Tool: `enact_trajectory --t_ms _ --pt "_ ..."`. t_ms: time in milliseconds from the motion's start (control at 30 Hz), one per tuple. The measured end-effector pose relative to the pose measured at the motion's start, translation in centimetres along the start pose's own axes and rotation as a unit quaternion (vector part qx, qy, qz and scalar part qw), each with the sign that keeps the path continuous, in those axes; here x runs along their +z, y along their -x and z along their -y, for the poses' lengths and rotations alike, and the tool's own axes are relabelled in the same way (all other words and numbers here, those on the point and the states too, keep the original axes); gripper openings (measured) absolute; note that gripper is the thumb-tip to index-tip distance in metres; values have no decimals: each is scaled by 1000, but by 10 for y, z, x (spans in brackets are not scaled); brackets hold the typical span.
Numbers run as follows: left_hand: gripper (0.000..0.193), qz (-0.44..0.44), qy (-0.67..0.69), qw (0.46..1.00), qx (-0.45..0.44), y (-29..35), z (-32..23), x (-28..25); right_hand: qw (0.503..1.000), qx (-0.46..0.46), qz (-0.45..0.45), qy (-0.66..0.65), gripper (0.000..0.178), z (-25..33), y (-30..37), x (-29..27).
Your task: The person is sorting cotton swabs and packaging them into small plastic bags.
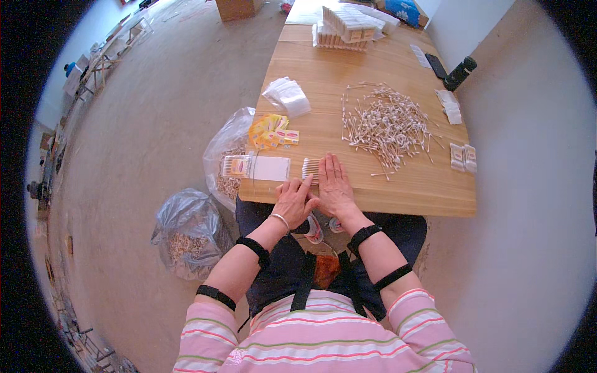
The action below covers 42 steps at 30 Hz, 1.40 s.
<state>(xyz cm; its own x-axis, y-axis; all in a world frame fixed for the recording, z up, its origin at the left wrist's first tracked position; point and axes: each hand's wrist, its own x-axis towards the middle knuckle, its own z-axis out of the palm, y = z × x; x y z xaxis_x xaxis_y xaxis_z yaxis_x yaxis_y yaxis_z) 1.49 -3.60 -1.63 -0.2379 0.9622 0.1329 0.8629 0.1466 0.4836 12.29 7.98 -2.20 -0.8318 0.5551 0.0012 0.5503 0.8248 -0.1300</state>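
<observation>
Where both hands rest, parallel cotton swabs point near-to-far.

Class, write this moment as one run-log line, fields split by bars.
left hand: at near edge of swab row | right hand: laid flat at row's right side | loose swab pile: ahead, rightward

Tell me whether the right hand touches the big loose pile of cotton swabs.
Apart: the head view shows bare tabletop between the right hand and the swab pile.
</observation>
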Motion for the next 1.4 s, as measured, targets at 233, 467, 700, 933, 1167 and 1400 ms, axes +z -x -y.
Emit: enact_trajectory --t_ms 233,467,700,933,1167,1400 --pt "57 23 -6 1000 -18 -3 -1 0 999 -6 -19 29 94 -1 2 1" --pt "59 25 23 998 -46 -7 -2 -1 999 -13 -40 8 88 -1 1 3" --pt "59 29 11 999 -40 -11 -2 1 998 -7 -53 29 82 -4 -1 11" --pt "60 18 36 997 -63 -13 -2 0 1000 4 -19 -7 82 0 0 3" --pt "58 61 6 995 -85 -19 -6 -3 1000 9 -5 2 82 0 1 1" --pt "56 46 9 995 -87 -20 -8 -7 1000 -1 -20 7 80 -2 -1 4"
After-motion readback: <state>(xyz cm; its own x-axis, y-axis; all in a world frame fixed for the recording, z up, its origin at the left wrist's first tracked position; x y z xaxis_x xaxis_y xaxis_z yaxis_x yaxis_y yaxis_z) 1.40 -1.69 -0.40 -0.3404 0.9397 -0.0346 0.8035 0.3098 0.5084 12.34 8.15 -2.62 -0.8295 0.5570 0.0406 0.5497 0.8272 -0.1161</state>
